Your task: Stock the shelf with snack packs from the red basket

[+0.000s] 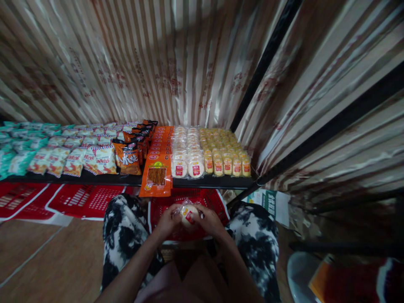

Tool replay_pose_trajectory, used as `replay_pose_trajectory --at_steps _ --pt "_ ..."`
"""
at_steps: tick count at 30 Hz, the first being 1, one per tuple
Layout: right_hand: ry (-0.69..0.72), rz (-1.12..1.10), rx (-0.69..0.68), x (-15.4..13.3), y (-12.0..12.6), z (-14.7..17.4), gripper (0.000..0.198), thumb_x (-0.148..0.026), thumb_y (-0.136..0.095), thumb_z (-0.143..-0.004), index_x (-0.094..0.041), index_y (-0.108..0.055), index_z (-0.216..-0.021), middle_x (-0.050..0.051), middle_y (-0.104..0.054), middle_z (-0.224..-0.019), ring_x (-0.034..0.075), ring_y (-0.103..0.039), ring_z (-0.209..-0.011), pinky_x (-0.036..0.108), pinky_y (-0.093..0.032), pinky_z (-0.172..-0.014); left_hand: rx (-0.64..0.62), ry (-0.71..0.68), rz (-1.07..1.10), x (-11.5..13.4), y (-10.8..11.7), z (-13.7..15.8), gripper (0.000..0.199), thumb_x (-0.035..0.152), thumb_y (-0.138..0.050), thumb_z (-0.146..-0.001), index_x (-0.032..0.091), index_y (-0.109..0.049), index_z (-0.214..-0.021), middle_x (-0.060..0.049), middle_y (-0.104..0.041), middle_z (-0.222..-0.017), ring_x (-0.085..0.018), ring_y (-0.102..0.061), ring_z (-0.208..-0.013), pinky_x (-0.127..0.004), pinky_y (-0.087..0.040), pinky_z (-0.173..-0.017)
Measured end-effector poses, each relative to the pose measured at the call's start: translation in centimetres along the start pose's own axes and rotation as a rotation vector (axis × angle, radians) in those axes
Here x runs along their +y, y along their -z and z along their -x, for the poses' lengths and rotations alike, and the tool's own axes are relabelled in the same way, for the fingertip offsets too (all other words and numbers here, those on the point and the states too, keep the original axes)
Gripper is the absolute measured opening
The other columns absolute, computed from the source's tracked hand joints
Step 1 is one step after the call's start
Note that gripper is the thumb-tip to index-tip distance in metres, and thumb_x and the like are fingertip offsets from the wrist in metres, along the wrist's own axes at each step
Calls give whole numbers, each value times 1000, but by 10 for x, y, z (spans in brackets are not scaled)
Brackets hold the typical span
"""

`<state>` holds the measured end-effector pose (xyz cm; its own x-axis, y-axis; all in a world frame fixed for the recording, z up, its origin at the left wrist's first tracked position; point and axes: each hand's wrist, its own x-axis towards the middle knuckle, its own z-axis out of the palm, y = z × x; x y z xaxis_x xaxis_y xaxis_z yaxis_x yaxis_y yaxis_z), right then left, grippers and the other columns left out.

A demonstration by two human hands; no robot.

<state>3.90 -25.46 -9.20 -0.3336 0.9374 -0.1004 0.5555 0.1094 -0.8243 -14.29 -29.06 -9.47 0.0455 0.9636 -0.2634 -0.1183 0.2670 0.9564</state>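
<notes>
Between both hands I hold a round, pale packaged cake [188, 215] in clear wrap with a red label. My left hand [169, 219] grips its left edge, and my right hand [208, 219] presses on its right side with the thumb over the front. The cake is above a red plastic basket [218, 206] between my knees. Just beyond stands a black shelf [208, 182] with rows of similar round white cakes [196, 167]. To their right are small yellow packaged cakes [227, 165]; to their left lie flat orange snack packs [157, 179].
Farther left on the shelf stand orange-and-black bags [126, 158], white-and-red bags [100, 160] and teal bags [20, 163]. Red baskets [91, 200] sit below at left. A black metal post [265, 67] and striped sheeting [176, 63] rise behind. A pale stool-like object [299, 273] is at lower right.
</notes>
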Motion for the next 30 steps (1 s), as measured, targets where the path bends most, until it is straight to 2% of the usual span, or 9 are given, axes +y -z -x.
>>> replay_pose_trajectory --at_steps 8,15,21,25,30 --pt "10 -240 16 3 -1 -6 32 -42 -56 -77 -22 -69 -99 6 -69 -95 21 -63 -84 32 -49 -74 157 -123 -216 22 -7 -3 30 18 -58 -66 17 -65 -95 -4 -69 -92 -20 -62 -84 -27 -46 -77" --pt "-58 -444 113 -14 3 -12 36 -40 -64 -70 -23 -65 -102 3 -70 -91 21 -64 -80 32 -51 -72 223 -251 -310 40 -6 -13 36 20 -60 -70 21 -64 -105 -4 -67 -100 -18 -60 -83 -27 -45 -77" --pt "-43 -412 174 -22 6 -24 26 -41 -63 -69 -23 -65 -87 2 -69 -81 19 -62 -73 30 -49 -69 194 -329 -422 66 -4 -28 41 23 -54 -76 17 -56 -117 -4 -65 -92 -13 -54 -64 -24 -46 -62" --pt "-41 -382 241 -25 7 -35 26 -41 -62 -69 -23 -64 -88 2 -68 -80 19 -61 -73 28 -48 -65 260 -429 -479 78 -3 -32 39 18 -51 -78 16 -55 -116 -6 -65 -96 -15 -58 -75 -27 -47 -73" --pt "-29 -304 320 -30 12 -46 26 -43 -58 -72 -23 -63 -88 1 -68 -79 18 -60 -73 27 -46 -66 341 -507 -534 77 -1 -31 38 15 -49 -78 17 -55 -115 -9 -60 -108 -19 -57 -96 -33 -46 -87"
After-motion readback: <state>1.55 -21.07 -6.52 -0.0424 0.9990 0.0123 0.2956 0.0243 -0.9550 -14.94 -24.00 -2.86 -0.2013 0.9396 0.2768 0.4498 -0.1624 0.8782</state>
